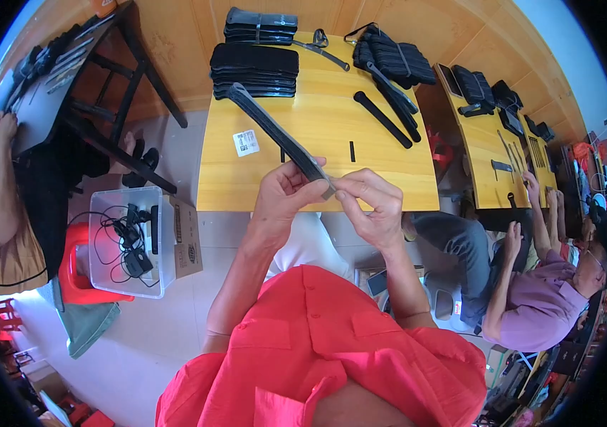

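Observation:
A long black fabric strap (273, 130) with a grey edge slants over the near part of the yellow table. My left hand (278, 201) is closed round its lower end, thumb on top. At the very tip, the fingers of my right hand (373, 204) pinch the strap's greyish end. The far end of the strap reaches up to a stack of black flat pads (254, 71). Beneath it on the tabletop lie a white printed label (245, 143) and a small black strip (352, 151). Another black strap (383, 121) rests farther right.
At the back of the yellow table (246, 186) are a tied bundle of black straps (396, 58) and more pads (261, 27). A clear plastic bin (127, 242) with cables stands at left. Co-workers sit at a dark table (37, 117) on the left and another yellow table (485, 188) on the right.

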Demonstrator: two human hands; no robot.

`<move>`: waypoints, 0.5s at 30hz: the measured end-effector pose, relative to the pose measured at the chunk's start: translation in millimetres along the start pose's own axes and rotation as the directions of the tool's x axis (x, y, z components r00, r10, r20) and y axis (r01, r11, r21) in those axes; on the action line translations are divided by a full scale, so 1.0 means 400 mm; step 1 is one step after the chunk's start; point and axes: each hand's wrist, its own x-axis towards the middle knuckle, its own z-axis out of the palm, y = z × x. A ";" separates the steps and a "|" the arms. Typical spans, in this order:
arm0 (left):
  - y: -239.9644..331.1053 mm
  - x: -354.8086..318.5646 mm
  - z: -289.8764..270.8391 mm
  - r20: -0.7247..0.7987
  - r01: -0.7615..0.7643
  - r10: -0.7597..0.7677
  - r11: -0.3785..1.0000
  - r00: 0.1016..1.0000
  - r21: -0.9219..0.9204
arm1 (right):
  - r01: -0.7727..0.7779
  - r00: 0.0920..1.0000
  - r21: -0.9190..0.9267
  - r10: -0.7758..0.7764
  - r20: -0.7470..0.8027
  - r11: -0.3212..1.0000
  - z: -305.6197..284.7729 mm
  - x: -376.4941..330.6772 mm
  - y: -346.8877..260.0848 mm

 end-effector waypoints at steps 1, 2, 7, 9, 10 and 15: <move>-0.001 0.000 0.000 0.005 0.010 -0.010 1.000 1.000 -0.009 | 0.008 1.000 0.003 -0.008 0.016 1.000 -0.003 0.001 0.000; -0.001 0.001 -0.001 0.010 0.021 -0.021 1.000 1.000 -0.018 | 0.016 0.999 0.006 -0.016 0.031 1.000 -0.004 0.002 0.000; -0.003 0.004 0.000 -0.002 0.008 -0.008 1.000 1.000 0.005 | 0.060 0.996 -0.043 -0.056 0.072 0.997 -0.011 0.007 0.000; -0.001 0.005 0.002 -0.004 0.007 -0.007 1.000 1.000 0.018 | 0.077 0.994 -0.068 -0.071 0.089 0.995 -0.014 0.008 0.000; 0.000 0.005 0.004 -0.011 0.005 -0.005 1.000 1.000 0.025 | 0.093 0.992 -0.086 -0.084 0.098 0.992 -0.015 0.008 0.002; -0.007 0.010 -0.001 -0.016 -0.012 0.013 0.998 1.000 0.058 | 0.116 0.987 -0.108 -0.103 0.120 0.987 -0.009 0.008 0.013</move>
